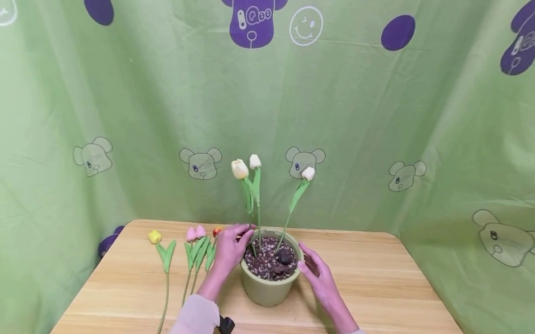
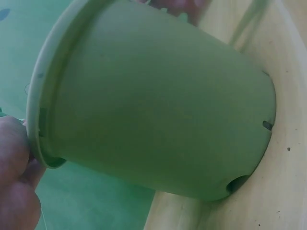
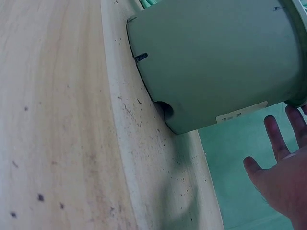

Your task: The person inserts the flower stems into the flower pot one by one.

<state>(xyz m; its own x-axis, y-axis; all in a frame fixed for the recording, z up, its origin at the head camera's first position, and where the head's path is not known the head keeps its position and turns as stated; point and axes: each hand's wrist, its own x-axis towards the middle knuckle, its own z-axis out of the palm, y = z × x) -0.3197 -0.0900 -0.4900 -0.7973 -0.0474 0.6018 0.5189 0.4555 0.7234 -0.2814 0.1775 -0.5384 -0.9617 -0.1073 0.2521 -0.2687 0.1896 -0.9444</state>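
A green flowerpot [image 1: 267, 290] filled with dark, speckled soil [image 1: 266, 260] stands upright on the table. My left hand [image 1: 229, 247] is over the pot's left rim and pinches the lower stem of a cream tulip [image 1: 239, 169], whose foot is in the soil. Two white tulips also rise from the soil, one upright [image 1: 255, 162] and one leaning right [image 1: 308, 174]. At the right rim, my right hand [image 1: 319, 278] touches the pot with fingertips, its fingers spread and relaxed. In the left wrist view the rim partly hides the left fingers [image 2: 14, 158].
Left of the pot lie a yellow tulip [image 1: 155, 237], two pink tulips [image 1: 196, 233] and a red-orange tulip [image 1: 217, 231]. Soil crumbs [image 3: 41, 197] dot the wooden table [image 1: 378, 286]. A green patterned curtain [image 1: 345, 100] hangs behind and at both sides.
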